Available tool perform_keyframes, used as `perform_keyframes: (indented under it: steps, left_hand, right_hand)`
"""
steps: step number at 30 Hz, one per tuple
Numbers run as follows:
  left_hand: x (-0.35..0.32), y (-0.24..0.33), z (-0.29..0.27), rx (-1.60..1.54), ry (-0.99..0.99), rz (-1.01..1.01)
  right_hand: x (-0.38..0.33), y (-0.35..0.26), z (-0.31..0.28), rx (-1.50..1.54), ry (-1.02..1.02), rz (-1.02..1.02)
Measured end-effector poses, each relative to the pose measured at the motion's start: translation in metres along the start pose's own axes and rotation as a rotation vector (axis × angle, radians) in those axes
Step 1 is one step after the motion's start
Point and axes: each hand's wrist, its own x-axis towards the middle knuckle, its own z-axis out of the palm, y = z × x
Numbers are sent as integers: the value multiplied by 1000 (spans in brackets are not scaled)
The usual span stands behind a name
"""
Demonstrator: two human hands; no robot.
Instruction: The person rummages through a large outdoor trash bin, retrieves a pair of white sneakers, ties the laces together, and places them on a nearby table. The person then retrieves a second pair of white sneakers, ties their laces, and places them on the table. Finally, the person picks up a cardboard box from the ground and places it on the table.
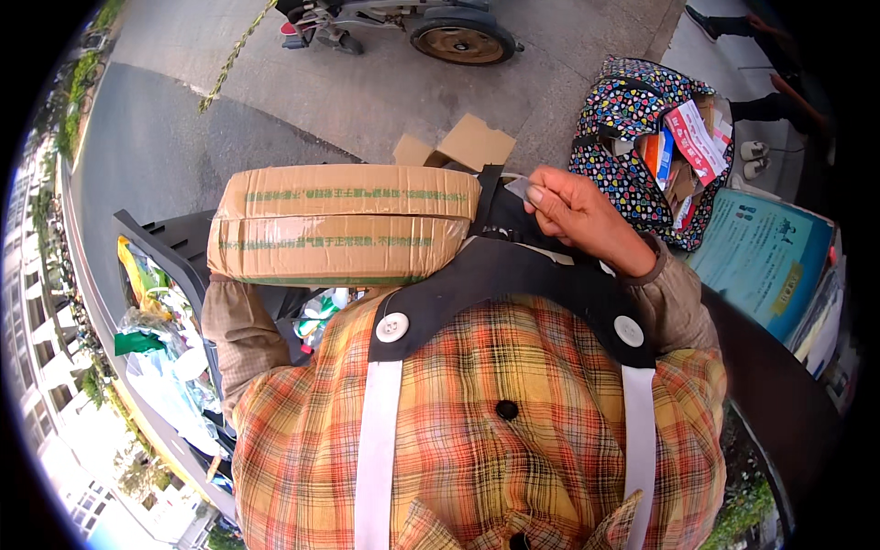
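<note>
A taped brown cardboard box with green print on it is in front of my chest, left of centre. My left forearm, in a brown sleeve, runs up behind the box's left end. The box hides my left hand, so its fingers and its grip do not show. To the right of the box, my right hand is closed, thumb against fingers. It pinches a small translucent strip, perhaps tape or plastic film, near the box's right end.
At left stands a dark bin holding plastic bags and wrappers. Cardboard pieces lie beyond the box. A patterned bag full of packaging sits at right, beside a teal printed panel. A wheeled vehicle and another person's legs are farther off.
</note>
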Motion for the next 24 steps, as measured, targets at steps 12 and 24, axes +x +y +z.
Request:
perform_keyframes:
  steps: [12,24]
  left_hand:
    - [-3,-68,72,-170,-171,-207]
    - [4,-61,77,-158,-256,-191]
  right_hand:
    - [82,63,-14,642,98,94]
    - [113,35,5,591,-313,-47]
